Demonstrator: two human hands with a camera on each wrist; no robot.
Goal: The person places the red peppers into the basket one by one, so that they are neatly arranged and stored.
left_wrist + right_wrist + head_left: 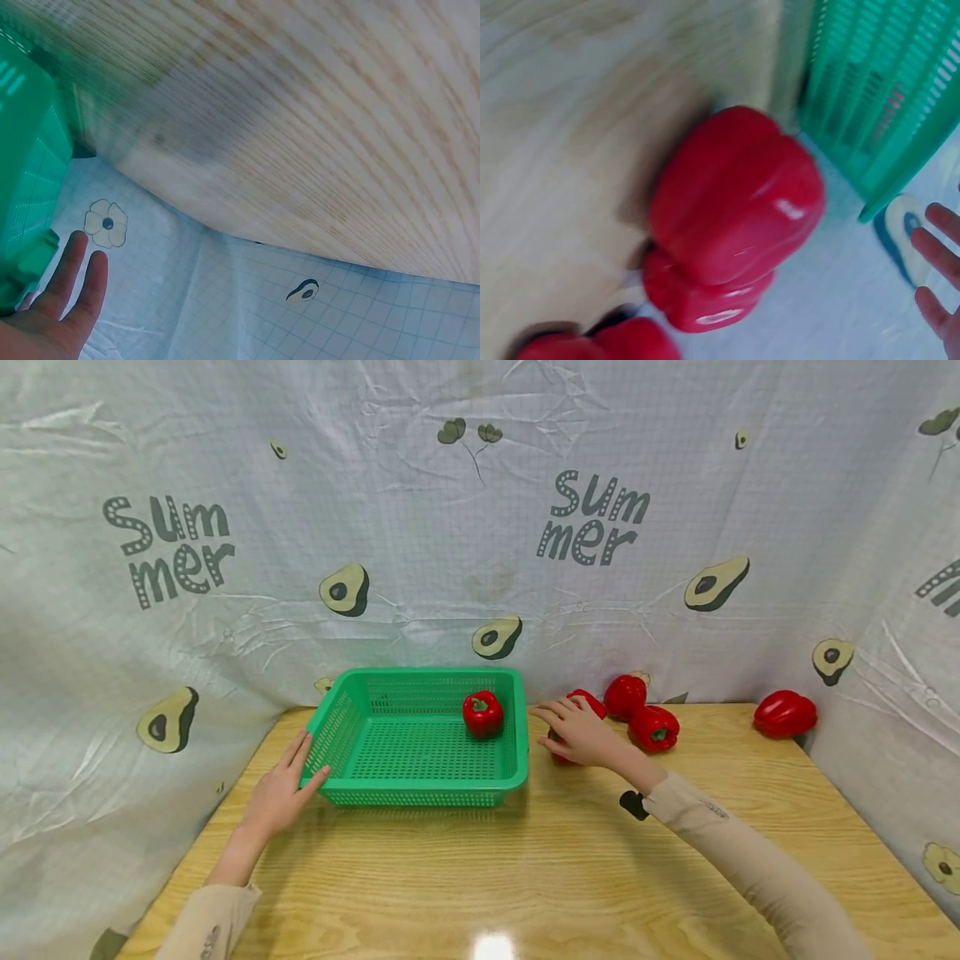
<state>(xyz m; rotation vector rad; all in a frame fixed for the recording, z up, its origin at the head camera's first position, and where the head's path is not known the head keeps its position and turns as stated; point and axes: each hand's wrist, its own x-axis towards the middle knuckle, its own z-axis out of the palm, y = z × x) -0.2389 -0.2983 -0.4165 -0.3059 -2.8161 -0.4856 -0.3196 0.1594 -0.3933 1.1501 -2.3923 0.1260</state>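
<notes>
**Left hand at basket corner, right hand over a red pepper beside it**

Head view: green basket (420, 781) sits on the wooden surface (525, 877), toward the back. One red pepper inside it (482, 712), near the far right corner. Left hand (281, 789) lies flat against the basket's near-left corner, fingers straight, thumb touching the rim, gripping nothing. Right hand (581, 733) is just right of the basket, fingers spread and relaxed over a red pepper on the surface (592, 700); contact cannot be told, not clamped. Two more peppers (654, 728) sit just behind and right of that hand, close together. A lone pepper (784, 713) is well apart at the far right by the printed cloth backdrop (480, 527).

Left wrist view: blurred. Basket wall (30, 172) at left, left hand's fingers (71, 270) straight beside it, holding nothing. Surface fills the top, cloth below.

Right wrist view: blurred. Large red pepper (735, 195) in the middle on the surface, another pepper touching it below, basket wall (877, 97) just beside at upper right. Right fingertips (937, 255) at the right edge, extended, apart from the pepper here.
</notes>
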